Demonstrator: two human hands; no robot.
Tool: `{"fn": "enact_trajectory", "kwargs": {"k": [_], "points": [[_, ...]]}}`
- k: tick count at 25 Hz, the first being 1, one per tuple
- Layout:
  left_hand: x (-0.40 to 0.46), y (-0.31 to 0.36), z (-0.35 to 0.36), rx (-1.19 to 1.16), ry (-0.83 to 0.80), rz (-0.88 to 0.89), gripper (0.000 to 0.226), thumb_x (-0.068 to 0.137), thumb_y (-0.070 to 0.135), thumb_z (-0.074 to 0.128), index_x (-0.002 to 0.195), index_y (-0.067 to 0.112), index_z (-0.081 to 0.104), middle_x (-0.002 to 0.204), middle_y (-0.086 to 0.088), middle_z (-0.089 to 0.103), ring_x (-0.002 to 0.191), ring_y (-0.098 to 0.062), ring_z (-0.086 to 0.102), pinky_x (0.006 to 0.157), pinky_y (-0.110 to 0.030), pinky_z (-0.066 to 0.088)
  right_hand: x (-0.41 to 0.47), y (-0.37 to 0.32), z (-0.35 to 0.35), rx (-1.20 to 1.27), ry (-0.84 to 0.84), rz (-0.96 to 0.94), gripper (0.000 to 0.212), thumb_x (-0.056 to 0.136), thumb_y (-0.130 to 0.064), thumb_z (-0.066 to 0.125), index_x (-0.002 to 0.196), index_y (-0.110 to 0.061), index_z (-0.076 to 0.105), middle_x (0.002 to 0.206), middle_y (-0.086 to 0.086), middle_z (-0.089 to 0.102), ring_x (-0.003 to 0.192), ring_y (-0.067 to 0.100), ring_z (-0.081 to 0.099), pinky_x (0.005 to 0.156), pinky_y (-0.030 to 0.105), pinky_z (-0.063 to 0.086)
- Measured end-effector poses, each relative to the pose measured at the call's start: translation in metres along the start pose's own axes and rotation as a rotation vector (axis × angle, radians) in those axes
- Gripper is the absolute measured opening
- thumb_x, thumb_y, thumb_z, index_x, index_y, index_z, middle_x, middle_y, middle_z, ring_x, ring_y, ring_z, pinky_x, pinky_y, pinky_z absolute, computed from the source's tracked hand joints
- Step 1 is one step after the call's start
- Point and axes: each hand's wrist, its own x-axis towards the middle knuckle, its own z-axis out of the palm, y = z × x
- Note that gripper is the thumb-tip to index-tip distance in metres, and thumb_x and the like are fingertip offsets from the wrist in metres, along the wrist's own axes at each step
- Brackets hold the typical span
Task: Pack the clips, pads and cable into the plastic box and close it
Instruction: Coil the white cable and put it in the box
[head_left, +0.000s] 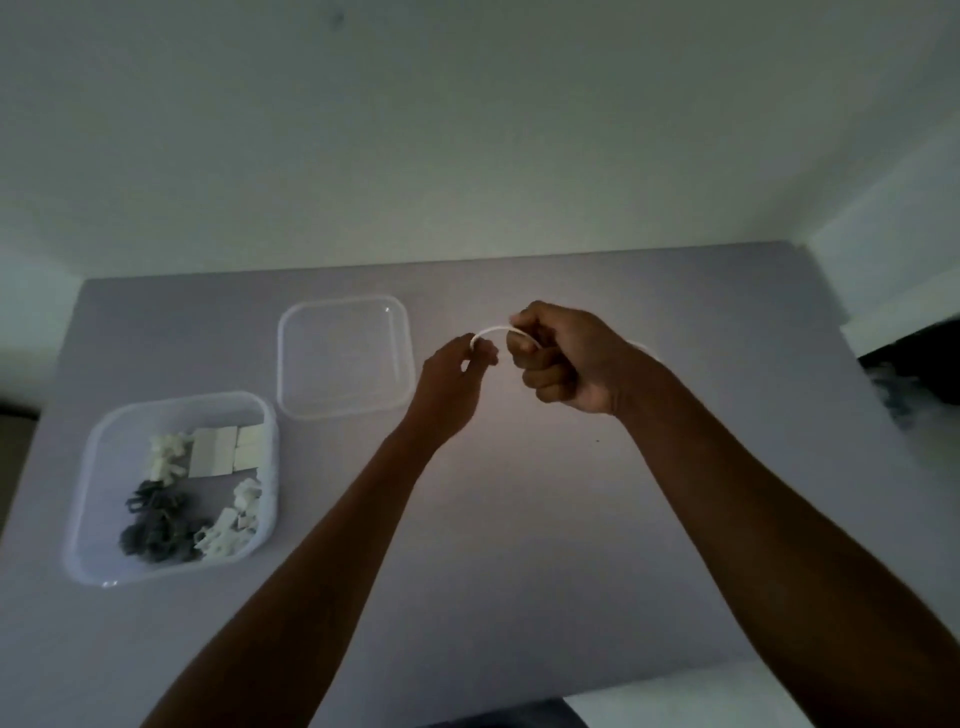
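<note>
A thin white cable (491, 331) arcs between both hands above the middle of the table. My left hand (457, 376) pinches one end of it. My right hand (561, 356) is closed in a fist around the rest, and a bit of cable shows behind that wrist. The open plastic box (93, 478) stands at the left. Inside lie white pads (218, 449), white clips (231, 525) and dark grey clips (156, 525). The clear lid (291, 358) lies flat just beyond the box, left of my hands.
The grey table (519, 519) ends near a pale wall at the back and drops off at the right edge. Something dark (914, 364) sits beyond the right edge.
</note>
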Motion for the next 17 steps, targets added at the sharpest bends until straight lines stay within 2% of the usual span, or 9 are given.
{"fn": "enact_trajectory", "kwargs": {"k": [3,5,6,7,9,12,14,15,17], "points": [[-0.012,0.057,-0.031,-0.135,-0.041,0.033,0.037,0.104,0.021,0.038,0.075,0.012,0.059,0.067,0.006,0.061,0.059,0.003,0.058,0.061,-0.016,0.041,-0.032,-0.033,0.053,0.493,-0.298,-0.250,0.029,0.100,-0.023,0.039,0.076,-0.013,0.050,0.054,-0.005,0.034,0.045,0.006,0.025,0.040,0.017,0.025],[-0.025,0.089,-0.050,-0.186,-0.188,0.046,0.038,0.104,0.025,0.039,0.078,0.004,0.056,0.060,-0.006,0.060,0.059,-0.010,0.067,0.067,-0.030,0.053,-0.045,-0.055,0.076,0.694,-0.327,-0.511,0.021,0.102,-0.018,0.038,0.088,-0.010,0.052,0.061,-0.001,0.044,0.052,0.008,0.040,0.048,0.019,0.037],[-0.034,0.102,-0.059,-0.192,-0.268,0.034,0.037,0.104,0.028,0.041,0.078,0.005,0.054,0.058,-0.008,0.057,0.056,-0.019,0.066,0.065,-0.038,0.056,-0.051,-0.067,0.082,0.728,-0.298,-0.641,0.020,0.103,-0.015,0.037,0.090,-0.011,0.052,0.065,0.001,0.049,0.056,0.010,0.047,0.053,0.021,0.042],[-0.043,0.113,-0.068,-0.178,-0.334,0.027,0.036,0.103,0.030,0.044,0.077,0.007,0.053,0.055,-0.008,0.054,0.052,-0.023,0.061,0.057,-0.039,0.056,-0.056,-0.078,0.084,0.703,-0.224,-0.756,0.019,0.103,-0.014,0.037,0.091,-0.012,0.052,0.068,0.002,0.053,0.060,0.012,0.052,0.057,0.023,0.046],[-0.060,0.130,-0.087,-0.125,-0.396,0.039,0.036,0.101,0.034,0.048,0.073,0.010,0.052,0.052,-0.005,0.047,0.046,-0.024,0.048,0.045,-0.032,0.050,-0.063,-0.093,0.082,0.478,0.025,-0.899,0.017,0.103,-0.013,0.041,0.091,-0.014,0.052,0.071,0.004,0.055,0.064,0.015,0.056,0.064,0.027,0.048],[-0.083,0.162,-0.122,-0.120,-0.357,0.147,0.041,0.098,0.037,0.052,0.063,0.017,0.048,0.048,-0.003,0.041,0.042,-0.022,0.035,0.039,-0.024,0.035,-0.071,-0.088,0.089,-0.211,0.319,-0.893,0.013,0.101,-0.011,0.043,0.092,-0.007,0.051,0.068,0.010,0.051,0.061,0.019,0.051,0.062,0.029,0.047],[-0.090,0.183,-0.145,-0.176,-0.297,0.213,0.042,0.099,0.032,0.051,0.059,0.021,0.049,0.046,-0.002,0.036,0.039,-0.017,0.027,0.039,-0.021,0.026,-0.077,-0.079,0.101,-0.597,0.318,-0.771,0.019,0.101,-0.011,0.041,0.088,-0.002,0.051,0.067,0.014,0.047,0.057,0.017,0.048,0.057,0.025,0.044],[-0.090,0.191,-0.154,-0.202,-0.265,0.255,0.041,0.100,0.029,0.051,0.059,0.020,0.051,0.046,-0.002,0.034,0.039,-0.016,0.024,0.040,-0.020,0.024,-0.081,-0.075,0.107,-0.663,0.272,-0.716,0.024,0.101,-0.012,0.040,0.084,-0.001,0.052,0.065,0.014,0.045,0.055,0.018,0.046,0.055,0.026,0.042],[-0.086,0.202,-0.168,-0.251,-0.189,0.327,0.039,0.100,0.026,0.051,0.062,0.017,0.053,0.048,-0.004,0.030,0.040,-0.016,0.021,0.040,-0.020,0.021,-0.090,-0.073,0.121,-0.592,0.159,-0.640,0.031,0.100,-0.019,0.038,0.075,-0.004,0.051,0.059,0.010,0.039,0.051,0.020,0.039,0.051,0.030,0.036]]}}
